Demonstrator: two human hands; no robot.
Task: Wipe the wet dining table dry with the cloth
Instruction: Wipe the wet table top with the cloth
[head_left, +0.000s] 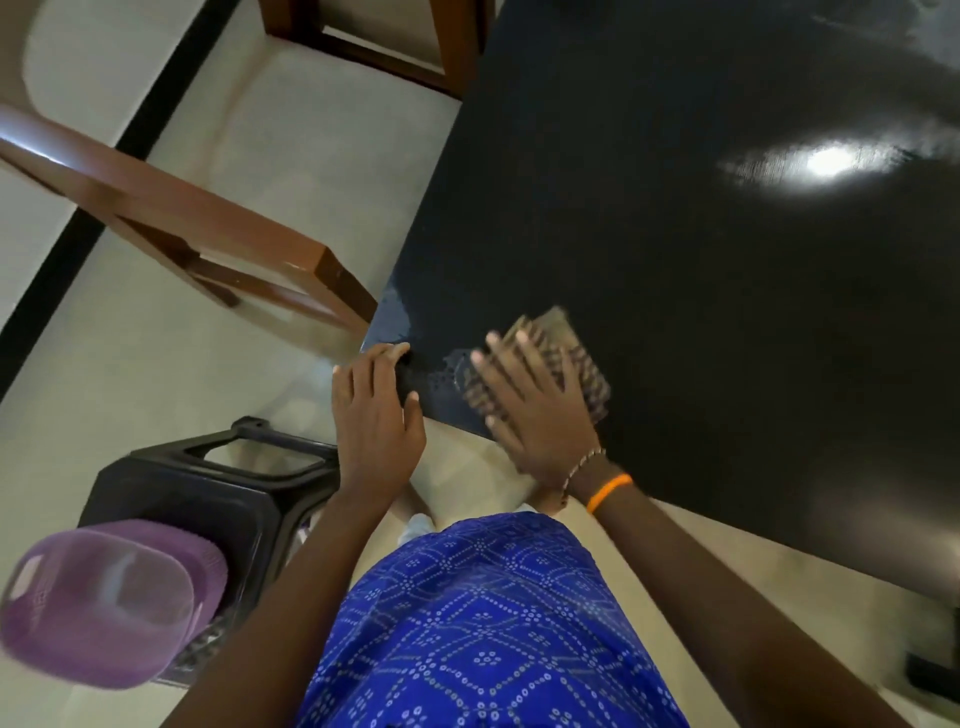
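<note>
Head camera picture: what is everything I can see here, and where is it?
table: one, black, glossy, right side; wet patch near its left corner
cloth: one, brown patterned, on the table near that corner, under the right hand
chairs: two, brown wood, left of the table, one farther off
stool: one, black plastic, on the floor lower left
basket: one, purple, on the stool's near edge
floor: pale tiles with a dark strip on the left
garment: blue, white-dotted, bottom centre
left hand: resting on the table's corner edge
right hand: flat on the cloth, fingers spread, orange band at the wrist
</note>
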